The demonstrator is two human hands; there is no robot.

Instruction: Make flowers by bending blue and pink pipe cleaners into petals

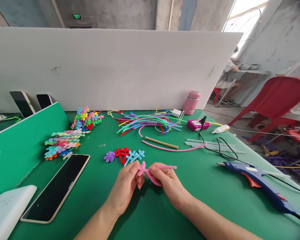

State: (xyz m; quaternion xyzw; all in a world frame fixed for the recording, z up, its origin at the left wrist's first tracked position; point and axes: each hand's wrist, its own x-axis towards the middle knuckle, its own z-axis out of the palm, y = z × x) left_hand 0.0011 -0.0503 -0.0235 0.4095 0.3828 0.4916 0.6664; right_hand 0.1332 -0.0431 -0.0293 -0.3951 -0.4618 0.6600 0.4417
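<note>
Between my hands is a pink pipe cleaner [153, 179], partly bent into a small flower. My left hand [124, 186] pinches the flower-shaped end. My right hand [168, 182] grips the pipe cleaner beside the flower; one straight end sticks out to the right and a curved part hangs below. Just beyond my hands lie a purple flower [109, 157], red flower pieces [122, 154] and light blue flower pieces [134, 156]. Farther back is a heap of loose pipe cleaners [147, 122] in many colours. A single pink pipe cleaner [173, 148] lies in front of it.
A blue glue gun [257, 180] with a black cord lies right, near clear glue sticks [212, 145]. Left are a phone [57, 188], a white device [12, 208] and piled flowers [63, 143]. A pink bottle [191, 102] stands by the white partition [115, 70].
</note>
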